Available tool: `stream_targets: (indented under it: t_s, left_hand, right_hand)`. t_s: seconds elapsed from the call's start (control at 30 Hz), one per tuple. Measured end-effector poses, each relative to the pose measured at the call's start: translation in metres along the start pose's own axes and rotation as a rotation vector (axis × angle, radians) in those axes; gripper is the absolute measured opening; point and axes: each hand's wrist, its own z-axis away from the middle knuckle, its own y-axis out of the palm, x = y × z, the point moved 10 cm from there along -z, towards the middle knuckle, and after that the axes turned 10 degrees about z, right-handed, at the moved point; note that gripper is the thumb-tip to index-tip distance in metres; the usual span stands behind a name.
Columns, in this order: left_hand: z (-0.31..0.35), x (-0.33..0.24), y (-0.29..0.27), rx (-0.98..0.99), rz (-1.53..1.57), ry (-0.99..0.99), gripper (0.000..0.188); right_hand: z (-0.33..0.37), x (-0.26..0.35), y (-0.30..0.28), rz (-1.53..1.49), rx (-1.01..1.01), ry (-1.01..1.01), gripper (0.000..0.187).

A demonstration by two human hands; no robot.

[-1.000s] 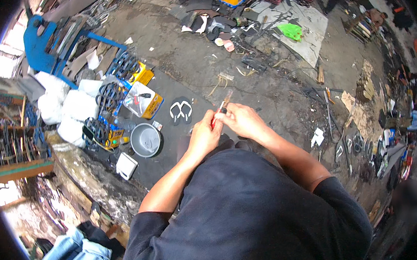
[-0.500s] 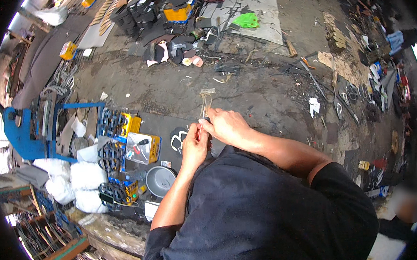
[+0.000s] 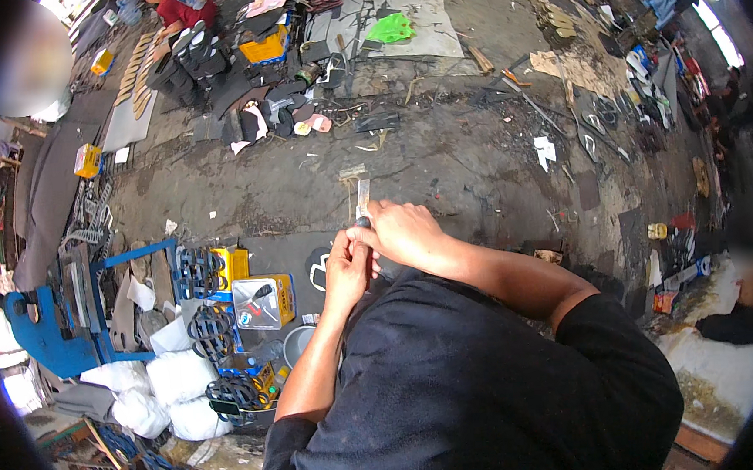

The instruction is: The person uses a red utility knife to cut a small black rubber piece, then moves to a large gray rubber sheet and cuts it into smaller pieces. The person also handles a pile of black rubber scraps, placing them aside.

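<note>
The lower end of the pale strip (image 3: 362, 197) is hidden inside both hands' closed grip.

The person wears a dark shirt (image 3: 482, 376), almost black, with a bit of blue in it. It looks soft and loose, with small folds in the cloth. The shirt has short sleeves. The right sleeve (image 3: 614, 323) stops above the elbow, and its edge makes a round line on the arm. The left sleeve (image 3: 282, 438) stops above the elbow too. Below the sleeves both arms are bare. The left hand (image 3: 346, 268) and the right hand (image 3: 403, 233), just past the top edge of the shirt, are bare as well. No gloves, rings or watch can be seen.
</note>
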Motion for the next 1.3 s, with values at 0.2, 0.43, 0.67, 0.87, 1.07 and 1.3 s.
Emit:
stream_targets:
  t_s: [0.2,0.43,0.67,0.87,1.07,1.3]
  left_hand:
    - [-0.001,-0.025,0.011,-0.027,-0.318,0.093,0.017]
    - [-0.022,-0.016,0.023,0.097,-0.432,0.164,0.018]
    - [-0.025,-0.003,0.102,0.353,-0.659,0.086,0.022]
    - [-0.019,0.011,0.171,0.535,-0.812,0.162,0.022]
    - [-0.01,0.012,0.244,0.74,-0.924,0.385,0.024]
    - [0.004,0.034,0.344,0.996,-1.218,0.549,0.018]
  right_hand:
    - [-0.002,-0.023,0.018,-0.159,0.017,0.128,0.049]
    - [0.022,-0.055,0.019,-0.388,-0.175,0.222,0.046]
    - [0.084,-0.112,0.028,-0.488,-0.287,0.536,0.048]
    - [0.131,-0.155,0.062,-1.214,-0.173,0.758,0.052]
    - [0.182,-0.195,0.025,-0.671,-0.474,0.797,0.051]
    - [0.232,-0.255,0.034,-1.11,-0.686,0.915,0.058]
